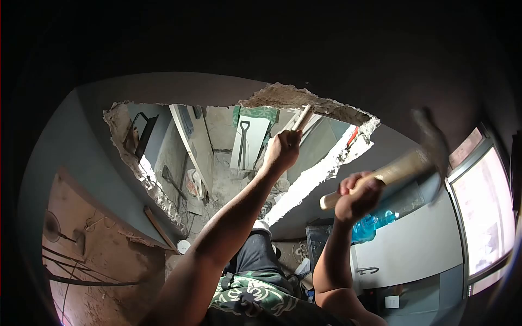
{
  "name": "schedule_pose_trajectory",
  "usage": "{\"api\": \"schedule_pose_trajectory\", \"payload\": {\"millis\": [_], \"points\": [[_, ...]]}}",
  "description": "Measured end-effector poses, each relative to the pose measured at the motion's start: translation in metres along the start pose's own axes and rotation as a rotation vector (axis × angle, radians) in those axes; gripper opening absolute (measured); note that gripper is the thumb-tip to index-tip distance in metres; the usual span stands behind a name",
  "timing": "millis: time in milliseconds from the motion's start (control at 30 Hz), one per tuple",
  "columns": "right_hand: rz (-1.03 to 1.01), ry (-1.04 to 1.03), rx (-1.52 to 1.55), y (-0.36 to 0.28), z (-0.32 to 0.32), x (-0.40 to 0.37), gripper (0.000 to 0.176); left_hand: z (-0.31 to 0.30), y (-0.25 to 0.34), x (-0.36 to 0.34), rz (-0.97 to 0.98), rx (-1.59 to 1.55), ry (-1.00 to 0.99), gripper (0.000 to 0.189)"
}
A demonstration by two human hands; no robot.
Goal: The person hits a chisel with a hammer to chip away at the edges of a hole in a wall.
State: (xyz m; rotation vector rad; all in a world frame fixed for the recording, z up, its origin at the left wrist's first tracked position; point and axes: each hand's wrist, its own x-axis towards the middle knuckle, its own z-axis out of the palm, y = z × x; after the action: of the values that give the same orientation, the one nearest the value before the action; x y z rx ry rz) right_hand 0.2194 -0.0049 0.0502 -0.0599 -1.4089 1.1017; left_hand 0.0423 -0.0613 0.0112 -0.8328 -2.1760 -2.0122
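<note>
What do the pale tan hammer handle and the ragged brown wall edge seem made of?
Pale tan hammer handle: probably wood, smooth-looking, from its colour and slight sheen, though motion blurs it. Ragged brown wall edge: likely masonry or plaster, rough and matte, from its crumbly, uneven face.

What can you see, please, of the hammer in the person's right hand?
The hammer has a thick, pale yellowish handle that looks wooden and a dark grey, curved head that looks like metal. The head is motion-blurred, so its exact shape and face cannot be made out. The right hand has its grip closed around the lower handle, whose butt pokes out past the fist. The handle slants up toward the right of the view, with the head at its upper end. Nothing else visibly touches it.
</note>
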Motion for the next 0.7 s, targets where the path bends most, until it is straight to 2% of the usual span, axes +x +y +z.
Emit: {"api": "schedule_pose_trajectory", "payload": {"millis": [67,167,200,233,300,367,400,433,500,567,600,633,700], "points": [[-0.14,0.05,0.133,-0.022,0.012,0.003,0.041,-0.001,0.0,-0.001,0.016,-0.012,0.012,0.044],[-0.071,-0.004,0.214,0.04,0.005,-0.009,0.036,-0.002,0.003,-0.002,0.063,0.0,0.027,0.045],[0.198,-0.059,0.259,0.113,-0.016,-0.02,0.033,-0.001,0.002,-0.002,0.066,0.001,0.025,0.045],[0.465,-0.114,0.302,0.116,-0.003,-0.02,0.03,0.001,-0.002,-0.001,0.032,-0.026,0.029,0.046],[0.177,-0.361,-0.654,0.106,-0.003,-0.032,0.025,0.004,-0.009,-0.003,0.007,-0.052,0.028,0.048],[0.23,-0.229,-0.532,0.109,-0.017,-0.037,0.025,-0.003,-0.01,0.006,0.038,0.005,0.019,0.05],[0.161,-0.205,-0.533,0.116,-0.026,-0.042,0.025,-0.003,-0.009,0.006,0.114,-0.011,0.036,0.052],[0.094,-0.182,-0.535,0.117,-0.033,-0.045,0.026,-0.002,-0.011,0.005,0.108,-0.012,0.035,0.052],[0.107,-0.223,-0.479,0.088,-0.034,-0.041,0.026,-0.001,-0.016,0.008,0.053,-0.003,0.003,0.049],[0.222,-0.054,0.002,0.041,-0.012,-0.037,0.026,0.0,-0.022,0.005,0.074,-0.033,0.02,0.047],[-0.045,0.009,-0.023,0.037,0.002,-0.033,0.035,0.0,-0.024,0.003,0.097,-0.064,0.038,0.046],[-0.238,-0.03,-0.106,0.038,0.004,-0.025,0.043,-0.002,-0.025,0.003,0.099,-0.065,0.042,0.046],[-0.343,0.042,0.051,0.052,0.021,-0.027,0.049,-0.007,-0.024,0.005,0.033,0.016,-0.062,0.041]]}}
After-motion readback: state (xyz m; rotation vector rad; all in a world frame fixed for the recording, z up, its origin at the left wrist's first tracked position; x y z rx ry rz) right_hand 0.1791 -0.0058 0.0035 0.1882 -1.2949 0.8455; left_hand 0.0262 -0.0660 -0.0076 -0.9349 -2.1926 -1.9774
